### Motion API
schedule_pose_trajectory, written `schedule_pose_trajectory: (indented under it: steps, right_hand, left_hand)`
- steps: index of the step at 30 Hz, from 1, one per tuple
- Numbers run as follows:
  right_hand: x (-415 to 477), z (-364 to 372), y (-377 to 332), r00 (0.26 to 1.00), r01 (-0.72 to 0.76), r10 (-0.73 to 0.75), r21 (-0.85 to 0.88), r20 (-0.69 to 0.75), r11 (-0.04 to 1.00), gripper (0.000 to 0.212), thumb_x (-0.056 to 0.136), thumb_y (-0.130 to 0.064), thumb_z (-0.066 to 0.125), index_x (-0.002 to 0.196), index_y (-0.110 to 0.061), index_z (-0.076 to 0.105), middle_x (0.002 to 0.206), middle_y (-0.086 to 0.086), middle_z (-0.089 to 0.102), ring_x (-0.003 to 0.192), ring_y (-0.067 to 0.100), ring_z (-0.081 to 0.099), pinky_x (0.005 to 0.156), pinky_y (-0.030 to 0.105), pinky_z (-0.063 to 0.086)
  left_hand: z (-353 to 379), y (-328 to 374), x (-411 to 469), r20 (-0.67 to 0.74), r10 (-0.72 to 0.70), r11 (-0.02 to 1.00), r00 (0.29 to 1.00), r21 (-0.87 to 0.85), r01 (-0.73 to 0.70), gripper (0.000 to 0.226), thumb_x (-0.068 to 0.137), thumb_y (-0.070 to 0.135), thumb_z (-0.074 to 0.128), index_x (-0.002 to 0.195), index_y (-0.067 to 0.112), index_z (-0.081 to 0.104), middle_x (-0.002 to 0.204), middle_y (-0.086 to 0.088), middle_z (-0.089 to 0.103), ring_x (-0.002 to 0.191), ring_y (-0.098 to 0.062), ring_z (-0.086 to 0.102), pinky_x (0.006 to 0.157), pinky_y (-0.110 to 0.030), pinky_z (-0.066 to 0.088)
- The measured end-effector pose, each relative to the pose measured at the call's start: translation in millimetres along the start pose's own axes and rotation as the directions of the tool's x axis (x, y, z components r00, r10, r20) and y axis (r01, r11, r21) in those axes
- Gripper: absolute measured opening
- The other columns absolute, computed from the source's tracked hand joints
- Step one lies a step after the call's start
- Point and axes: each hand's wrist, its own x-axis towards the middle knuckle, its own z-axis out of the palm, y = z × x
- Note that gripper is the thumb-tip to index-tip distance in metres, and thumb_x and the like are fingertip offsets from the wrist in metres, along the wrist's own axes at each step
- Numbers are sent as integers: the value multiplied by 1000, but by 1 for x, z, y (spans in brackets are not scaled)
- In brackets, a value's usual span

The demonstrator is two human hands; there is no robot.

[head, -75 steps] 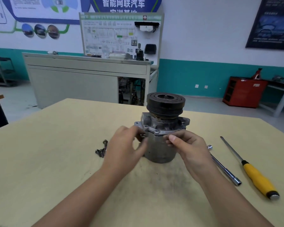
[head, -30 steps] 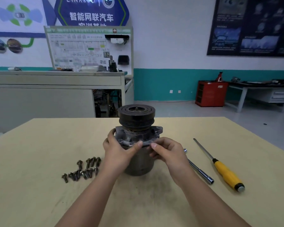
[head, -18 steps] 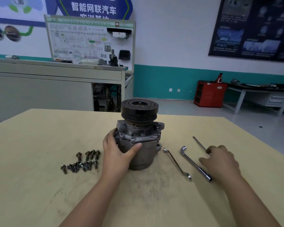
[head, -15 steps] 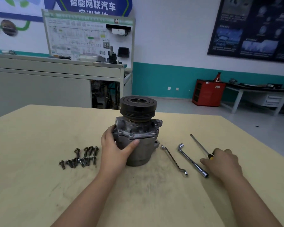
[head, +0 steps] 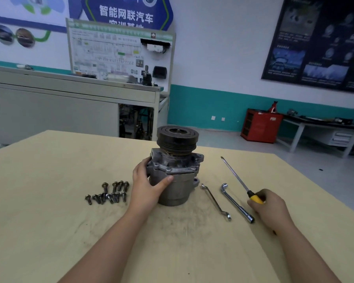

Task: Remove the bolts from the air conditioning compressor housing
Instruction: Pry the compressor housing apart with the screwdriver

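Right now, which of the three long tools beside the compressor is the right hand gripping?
The yellow-handled screwdriver, farthest right; the right hand curls round its handle. The L-shaped socket wrench and thin bent spanner lie untouched.

A pale wooden bench point(head: 49, 231) carried everything. Near its middle a grey compressor point(head: 178, 189) stood upright on its base, a black pulley point(head: 177, 139) on top. Just left of it lay a loose cluster of dark bolts point(head: 108, 193), several touching one another. To its right lay a thin bent spanner point(head: 215, 201), then an L-shaped socket wrench point(head: 236, 203), the two apart. Furthest right was a screwdriver point(head: 235, 176), its yellow handle inside the right grip point(head: 272, 209), its shaft pointing away. Dark smudges point(head: 184, 223) marked the bench in front of the compressor.
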Motion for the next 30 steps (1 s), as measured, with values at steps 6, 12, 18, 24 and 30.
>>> schedule_pose_trajectory:
  steps: [6,12,18,24,30]
  right_hand:
    - [-32,-26,-12,960,215,-244,199,137,956,16,84,-15,69,87,-26,58,88,-3,63,74,23,61,60,27,42]
    - [-54,-58,-22,863,295,-338,169,375,940,18,89,-20,62,96,-33,53,82,-11,64,57,14,64,53,18,48]
    - [-64,-73,-37,792,442,-410,39,452,896,20,85,-25,68,90,-41,58,83,-13,61,57,5,57,56,18,48]
    - [-65,-75,-50,789,500,-417,-77,451,863,18,84,-30,66,90,-44,56,82,-13,60,60,5,54,60,26,49]
    - [-68,-79,-57,793,517,-417,-129,443,846,15,84,-34,65,90,-44,56,83,-11,60,68,14,57,60,27,49]
  left_hand:
    - [0,-4,1,-1,7,1000,1000,18,-7,79,75,34,78,141,25,35,140,1,34,127,-18,43,108,-44,39]
    - [1,-7,3,-1,17,1000,1000,23,-17,78,75,35,78,140,27,36,140,0,35,127,-20,44,108,-45,39]
    - [-1,-10,3,7,29,999,1000,33,-29,79,75,36,77,141,27,35,141,-1,34,128,-21,43,108,-46,39]
    - [-3,-10,3,13,39,998,999,40,-39,79,75,39,77,141,27,35,141,0,35,128,-20,43,107,-46,39]
    - [-2,-11,4,11,42,999,999,26,-43,78,75,34,78,141,24,36,142,-2,35,129,-20,42,108,-45,38]
